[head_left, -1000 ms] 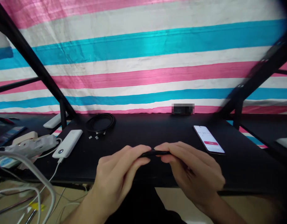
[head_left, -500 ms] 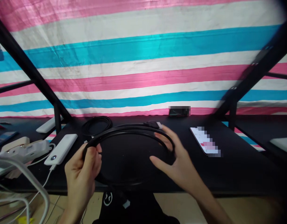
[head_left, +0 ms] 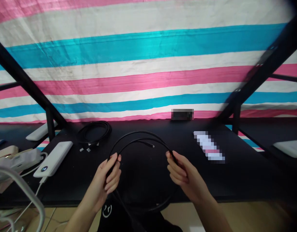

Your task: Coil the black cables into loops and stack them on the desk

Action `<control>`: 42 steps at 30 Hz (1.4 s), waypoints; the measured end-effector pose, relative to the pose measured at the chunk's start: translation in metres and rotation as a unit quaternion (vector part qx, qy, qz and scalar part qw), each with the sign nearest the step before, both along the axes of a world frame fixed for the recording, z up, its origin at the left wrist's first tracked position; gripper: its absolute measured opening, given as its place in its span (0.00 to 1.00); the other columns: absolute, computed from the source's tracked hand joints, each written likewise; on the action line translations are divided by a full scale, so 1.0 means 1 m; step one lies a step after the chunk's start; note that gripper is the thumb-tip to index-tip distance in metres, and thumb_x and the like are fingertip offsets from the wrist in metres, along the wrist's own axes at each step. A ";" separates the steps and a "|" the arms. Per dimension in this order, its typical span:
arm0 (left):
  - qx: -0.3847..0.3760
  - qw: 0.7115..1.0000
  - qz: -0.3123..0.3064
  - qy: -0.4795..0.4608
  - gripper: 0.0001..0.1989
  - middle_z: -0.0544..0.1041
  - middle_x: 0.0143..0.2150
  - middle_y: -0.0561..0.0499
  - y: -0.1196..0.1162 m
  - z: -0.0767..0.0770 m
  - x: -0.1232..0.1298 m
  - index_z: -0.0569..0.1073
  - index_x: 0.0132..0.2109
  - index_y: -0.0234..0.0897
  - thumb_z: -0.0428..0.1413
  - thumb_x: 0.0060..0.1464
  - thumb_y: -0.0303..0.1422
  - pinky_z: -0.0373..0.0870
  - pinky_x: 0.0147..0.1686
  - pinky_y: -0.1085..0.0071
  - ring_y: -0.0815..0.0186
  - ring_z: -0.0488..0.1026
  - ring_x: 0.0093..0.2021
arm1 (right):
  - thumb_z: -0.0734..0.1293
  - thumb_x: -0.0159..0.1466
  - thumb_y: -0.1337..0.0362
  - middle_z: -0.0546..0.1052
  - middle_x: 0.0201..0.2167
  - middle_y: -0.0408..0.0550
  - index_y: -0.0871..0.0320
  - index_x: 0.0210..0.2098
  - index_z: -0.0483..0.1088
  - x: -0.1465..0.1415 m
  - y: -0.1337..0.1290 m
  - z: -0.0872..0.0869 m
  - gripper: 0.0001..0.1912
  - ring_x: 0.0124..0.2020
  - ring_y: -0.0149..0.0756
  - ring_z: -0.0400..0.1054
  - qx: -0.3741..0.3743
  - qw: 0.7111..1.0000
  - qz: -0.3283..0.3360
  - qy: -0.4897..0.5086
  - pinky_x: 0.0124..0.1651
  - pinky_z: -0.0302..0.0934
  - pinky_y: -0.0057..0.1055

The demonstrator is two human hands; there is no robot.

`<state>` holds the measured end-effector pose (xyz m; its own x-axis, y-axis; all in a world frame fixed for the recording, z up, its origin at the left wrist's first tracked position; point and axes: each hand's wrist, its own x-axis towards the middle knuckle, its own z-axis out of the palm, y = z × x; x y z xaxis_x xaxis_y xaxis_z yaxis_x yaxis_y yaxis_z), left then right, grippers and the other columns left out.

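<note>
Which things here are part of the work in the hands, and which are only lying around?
In use: held cable; left hand and right hand, both gripping it.

Apparently just lying around: coiled cable, plugged-in power bank, power strip, phone (blurred).

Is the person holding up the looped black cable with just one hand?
No, the left hand and right hand each grip one side of the looped black cable.

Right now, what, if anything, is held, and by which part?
A looped black cable: the left hand grips the loop's left side, the right hand its right side.
</note>
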<state>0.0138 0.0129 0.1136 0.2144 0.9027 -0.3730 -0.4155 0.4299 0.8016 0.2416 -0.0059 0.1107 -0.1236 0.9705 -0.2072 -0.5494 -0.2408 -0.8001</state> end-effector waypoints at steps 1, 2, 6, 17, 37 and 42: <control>-0.009 0.999 -0.020 -0.025 0.18 0.48 0.12 0.66 0.000 -0.001 -0.003 0.68 0.32 0.36 0.62 0.48 0.46 0.44 0.08 0.84 0.79 0.36 0.13 | 0.72 0.54 0.50 0.47 0.12 0.29 0.61 0.30 0.71 0.003 0.001 0.000 0.19 0.13 0.18 0.33 -0.001 1.000 -0.003 0.001 0.13 0.34 0.17; -0.011 0.998 -0.042 -0.048 0.19 0.47 0.12 0.66 0.000 -0.001 -0.006 0.68 0.30 0.36 0.62 0.48 0.47 0.46 0.08 0.84 0.78 0.37 0.14 | 0.73 0.54 0.50 0.47 0.12 0.29 0.61 0.30 0.71 0.006 0.001 0.000 0.19 0.14 0.18 0.33 0.004 1.000 -0.006 -0.006 0.14 0.34 0.18; 0.037 0.984 -0.151 -0.092 0.18 0.48 0.13 0.64 -0.001 -0.001 -0.016 0.64 0.27 0.37 0.58 0.53 0.44 0.53 0.11 0.83 0.78 0.42 0.13 | 0.71 0.57 0.50 0.45 0.13 0.30 0.60 0.31 0.73 0.014 0.001 -0.004 0.18 0.15 0.19 0.33 0.042 0.997 0.012 -0.066 0.16 0.33 0.19; 0.217 0.893 -0.255 0.301 0.16 0.62 0.22 0.59 -0.001 0.036 -0.001 0.71 0.36 0.36 0.56 0.54 0.46 0.53 0.20 0.79 0.75 0.55 0.21 | 0.62 0.67 0.58 0.65 0.18 0.39 0.56 0.40 0.77 0.005 -0.009 0.035 0.13 0.19 0.23 0.53 0.225 0.882 0.110 -0.400 0.21 0.47 0.23; 0.350 0.826 -0.200 0.393 0.22 0.60 0.19 0.58 -0.013 0.063 0.010 0.65 0.21 0.35 0.49 0.59 0.44 0.52 0.23 0.75 0.73 0.56 0.23 | 0.59 0.68 0.60 0.76 0.26 0.43 0.57 0.29 0.70 -0.025 -0.007 0.045 0.14 0.34 0.34 0.70 0.536 0.521 -0.082 -0.659 0.51 0.55 0.34; 0.367 0.811 -0.211 0.405 0.20 0.59 0.22 0.59 -0.014 0.068 0.012 0.60 0.23 0.36 0.51 0.58 0.43 0.52 0.24 0.76 0.74 0.56 0.24 | 0.56 0.65 0.66 0.68 0.14 0.40 0.58 0.20 0.64 -0.028 -0.005 0.044 0.18 0.16 0.27 0.60 0.540 0.487 -0.106 -0.679 0.27 0.53 0.27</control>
